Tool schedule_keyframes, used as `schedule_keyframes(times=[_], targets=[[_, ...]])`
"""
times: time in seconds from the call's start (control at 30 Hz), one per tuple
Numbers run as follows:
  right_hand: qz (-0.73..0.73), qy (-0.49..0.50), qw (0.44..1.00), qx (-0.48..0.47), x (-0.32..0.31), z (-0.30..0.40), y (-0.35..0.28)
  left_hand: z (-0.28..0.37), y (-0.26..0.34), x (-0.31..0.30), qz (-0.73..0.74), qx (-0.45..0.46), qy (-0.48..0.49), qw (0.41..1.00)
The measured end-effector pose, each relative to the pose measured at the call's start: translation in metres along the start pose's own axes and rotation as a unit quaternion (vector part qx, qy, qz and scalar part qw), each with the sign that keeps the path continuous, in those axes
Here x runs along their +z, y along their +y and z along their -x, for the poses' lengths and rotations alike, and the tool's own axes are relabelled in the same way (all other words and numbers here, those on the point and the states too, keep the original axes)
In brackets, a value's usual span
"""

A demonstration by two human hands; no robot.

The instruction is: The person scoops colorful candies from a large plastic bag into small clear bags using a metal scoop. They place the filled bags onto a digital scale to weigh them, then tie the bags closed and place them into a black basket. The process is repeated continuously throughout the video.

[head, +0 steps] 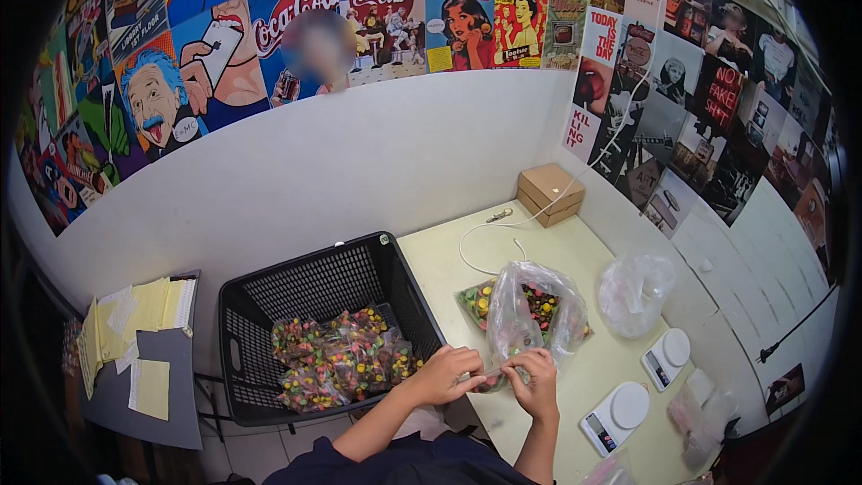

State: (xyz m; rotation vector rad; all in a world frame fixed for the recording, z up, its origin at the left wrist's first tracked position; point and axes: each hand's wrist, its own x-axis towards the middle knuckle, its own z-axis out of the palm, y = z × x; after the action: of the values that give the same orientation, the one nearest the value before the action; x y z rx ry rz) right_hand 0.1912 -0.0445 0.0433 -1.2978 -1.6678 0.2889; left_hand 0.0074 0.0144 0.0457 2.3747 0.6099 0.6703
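Note:
My left hand (452,375) and my right hand (535,380) pinch the top edge of a small clear plastic bag (491,385) between thumbs and fingers, at the near left edge of the table. Coloured pieces, apparently candies, show dimly inside it, partly covered by my fingers. Just beyond my hands a large clear plastic bag (572,303) stands with its mouth open. Multicoloured button-shaped candies (541,306) lie inside it, and more show at its far left side.
Filled candy bags (347,357) lie in a black plastic crate (296,289) left of the table (438,236). Two white digital scales (630,404) (675,348), a crumpled clear bag (636,296), a cardboard box (551,194) and a white cable (465,246) are on the table. A grey surface (168,377) with yellow paper stands far left.

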Motion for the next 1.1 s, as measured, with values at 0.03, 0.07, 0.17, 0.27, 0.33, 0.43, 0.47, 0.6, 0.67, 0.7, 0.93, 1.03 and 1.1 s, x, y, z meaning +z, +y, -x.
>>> schedule_keyframes(times=[0.03, 0.07, 0.17, 0.27, 0.33, 0.43, 0.47, 0.6, 0.67, 0.7, 0.93, 1.03, 1.1], targets=[[0.004, 0.001, 1.0, -0.001, -0.001, 0.0, 0.001, 0.001, 0.001, -0.001, 0.002, -0.002, -0.003, 1.0], [0.008, 0.002, 1.0, -0.002, -0.001, 0.001, 0.002, 0.001, 0.002, -0.001, 0.004, -0.004, -0.007, 1.0], [0.01, 0.004, 1.0, 0.009, -0.006, 0.001, 0.0, 0.005, 0.001, -0.002, 0.003, -0.005, -0.013, 1.0], [0.015, 0.009, 1.0, 0.01, -0.01, 0.002, 0.002, 0.006, 0.0, -0.001, 0.009, -0.004, -0.03, 1.0], [0.009, 0.024, 1.0, 0.01, -0.013, 0.001, 0.001, 0.007, 0.0, -0.003, 0.019, -0.008, -0.033, 0.999], [0.004, 0.04, 0.999, 0.017, -0.017, 0.002, 0.004, 0.009, -0.001, -0.004, 0.022, -0.009, -0.035, 0.999], [0.004, 0.045, 0.999, 0.02, -0.019, 0.001, 0.006, 0.01, -0.001, -0.005, 0.021, -0.009, -0.036, 0.999], [-0.003, 0.053, 0.998, 0.029, -0.023, -0.002, 0.007, 0.01, -0.004, -0.006, 0.035, -0.004, -0.033, 0.999], [-0.005, 0.056, 0.998, 0.028, -0.024, -0.004, 0.006, 0.009, -0.003, -0.007, 0.043, -0.009, -0.03, 0.999], [-0.005, 0.057, 0.998, 0.027, -0.025, -0.004, 0.006, 0.01, -0.003, -0.007, 0.041, -0.01, -0.027, 0.999], [-0.005, 0.061, 0.998, 0.024, -0.024, -0.006, 0.01, 0.009, -0.006, -0.007, 0.042, -0.021, -0.006, 0.999], [-0.042, 0.059, 0.996, 0.061, -0.02, -0.007, 0.008, 0.008, -0.025, -0.001, 0.067, -0.018, 0.036, 0.997], [-0.108, 0.07, 0.988, 0.088, -0.016, -0.005, 0.01, 0.008, -0.039, 0.008, 0.148, -0.037, 0.094, 0.984]])
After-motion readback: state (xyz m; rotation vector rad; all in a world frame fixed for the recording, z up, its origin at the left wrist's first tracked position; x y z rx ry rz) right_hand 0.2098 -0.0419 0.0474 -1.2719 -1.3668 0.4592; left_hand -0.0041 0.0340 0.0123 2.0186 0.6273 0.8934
